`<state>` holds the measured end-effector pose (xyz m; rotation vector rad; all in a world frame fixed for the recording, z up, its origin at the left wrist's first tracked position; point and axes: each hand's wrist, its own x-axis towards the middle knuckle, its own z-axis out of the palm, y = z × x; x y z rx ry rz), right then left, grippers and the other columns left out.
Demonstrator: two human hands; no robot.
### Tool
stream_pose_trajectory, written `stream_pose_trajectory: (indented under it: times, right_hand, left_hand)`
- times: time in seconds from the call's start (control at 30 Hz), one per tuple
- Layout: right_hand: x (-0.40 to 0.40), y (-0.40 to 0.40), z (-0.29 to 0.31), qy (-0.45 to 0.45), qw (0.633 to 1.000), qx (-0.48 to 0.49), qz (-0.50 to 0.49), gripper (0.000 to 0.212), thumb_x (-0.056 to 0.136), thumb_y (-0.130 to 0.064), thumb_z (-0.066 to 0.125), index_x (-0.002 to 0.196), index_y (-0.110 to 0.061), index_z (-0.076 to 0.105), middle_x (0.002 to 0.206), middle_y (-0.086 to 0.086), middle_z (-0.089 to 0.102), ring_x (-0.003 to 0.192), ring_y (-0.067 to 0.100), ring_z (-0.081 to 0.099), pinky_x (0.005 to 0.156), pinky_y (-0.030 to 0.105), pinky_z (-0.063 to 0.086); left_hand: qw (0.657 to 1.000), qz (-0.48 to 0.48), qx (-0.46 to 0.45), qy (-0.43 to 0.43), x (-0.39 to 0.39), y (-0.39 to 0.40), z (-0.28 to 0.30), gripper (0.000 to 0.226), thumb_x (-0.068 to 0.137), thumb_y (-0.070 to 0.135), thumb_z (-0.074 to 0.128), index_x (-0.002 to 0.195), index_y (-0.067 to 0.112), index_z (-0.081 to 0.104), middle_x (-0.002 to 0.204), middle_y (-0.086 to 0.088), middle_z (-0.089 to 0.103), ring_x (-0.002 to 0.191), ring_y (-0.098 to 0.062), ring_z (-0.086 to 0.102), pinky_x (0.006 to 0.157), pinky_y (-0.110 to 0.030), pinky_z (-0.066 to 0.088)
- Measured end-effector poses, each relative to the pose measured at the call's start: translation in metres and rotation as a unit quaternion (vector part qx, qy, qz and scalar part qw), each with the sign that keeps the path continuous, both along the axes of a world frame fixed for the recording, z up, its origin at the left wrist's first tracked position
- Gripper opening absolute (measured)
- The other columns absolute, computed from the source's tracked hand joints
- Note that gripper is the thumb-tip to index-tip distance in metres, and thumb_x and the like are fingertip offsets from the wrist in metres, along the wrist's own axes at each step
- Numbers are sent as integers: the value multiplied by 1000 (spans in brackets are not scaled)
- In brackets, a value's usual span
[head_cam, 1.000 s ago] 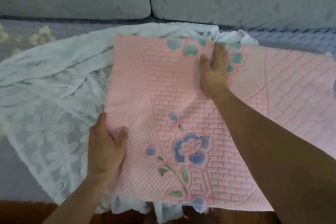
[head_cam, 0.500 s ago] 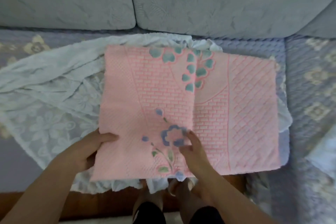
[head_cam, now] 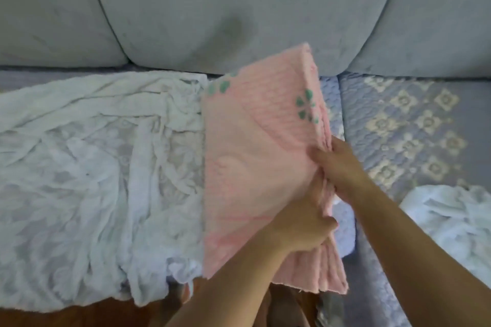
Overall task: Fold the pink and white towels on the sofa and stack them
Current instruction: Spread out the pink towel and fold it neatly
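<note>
Between the two hands, at their fingertips, the pink woven towel with green flower motifs (head_cam: pixel 255 167) now stands half-raised off the seat, its layered right edge gathered; half a second ago it lay flat, folded once. The left hand (head_cam: pixel 305 225) pinches that edge low down, and the right hand (head_cam: pixel 337 164) grips it just above, fingers curled round the layers. I judge this another fold in progress, or a lift toward stacking, so the pink towel is nearly done. Left of both hands lies one white lace cloth (head_cam: pixel 93 172), spread and rumpled, not yet folded. Right of the right forearm sits one crumpled white towel (head_cam: pixel 451 220). Beyond, the grey sofa's back cushions (head_cam: pixel 239 8): three show.
</note>
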<state>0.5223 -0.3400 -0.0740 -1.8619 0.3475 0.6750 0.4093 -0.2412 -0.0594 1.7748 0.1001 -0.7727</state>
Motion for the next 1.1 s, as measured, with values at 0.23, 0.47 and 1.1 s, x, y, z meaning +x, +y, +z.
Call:
stream_pose_trajectory:
  times: [0.23, 0.47, 1.1]
  right_hand:
    - [25, -99, -125, 42, 998, -56, 4, 31, 91, -10, 60, 119, -22, 66, 95, -2, 71, 79, 14, 67, 58, 23, 49]
    - [39, -94, -128, 9, 999, -6, 31, 44, 94, -11, 49, 136, -22, 54, 122, 0, 67, 109, 22, 65, 92, 38, 55]
    - [-5, -70, -133, -211, 836, -352, 364, 59, 101, -42, 39, 151, -11, 33, 156, 18, 30, 141, 41, 30, 118, 54, 25]
  left_hand:
    - [877, 81, 455, -133, -63, -22, -102, 58, 101, 43, 44, 156, 27, 32, 162, -15, 27, 152, -36, 15, 121, -51, 23]
    - [858, 7, 503, -107, -103, 23, -125, 64, 104, 53, 17, 157, 19, 28, 166, -18, 12, 154, -38, 2, 122, -58, 17]
    - [849, -80, 517, -68, -115, 10, -115, 59, 98, 55, 33, 144, 22, 49, 143, -17, 49, 133, -38, 41, 107, -52, 37]
